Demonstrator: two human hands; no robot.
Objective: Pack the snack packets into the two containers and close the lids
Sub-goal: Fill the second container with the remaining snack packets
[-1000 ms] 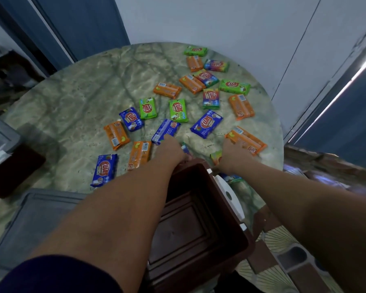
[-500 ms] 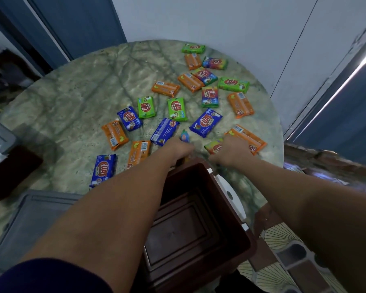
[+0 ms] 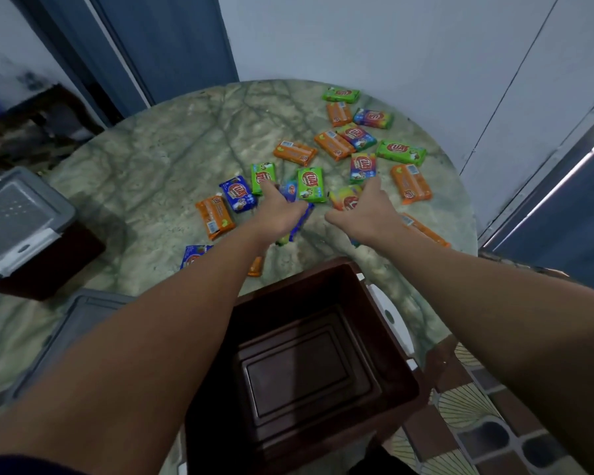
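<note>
Both hands reach over the round green marble table. The left hand grips a blue snack packet; the right hand lies spread on a multicoloured packet. An open brown plastic container stands nearest, empty.

A: Dim, cool indoor light. A bright strip glares along the right edge.

B: Shadows?

A: Soft ones. The grey-lidded box throws a dark patch on the table to its right.

B: Sharpness?

A: Soft all over. The hands are a little smeared, the far left corner blurry. Wide-angle bending curves the wall lines and stretches the forearms at the bottom edge.
</note>
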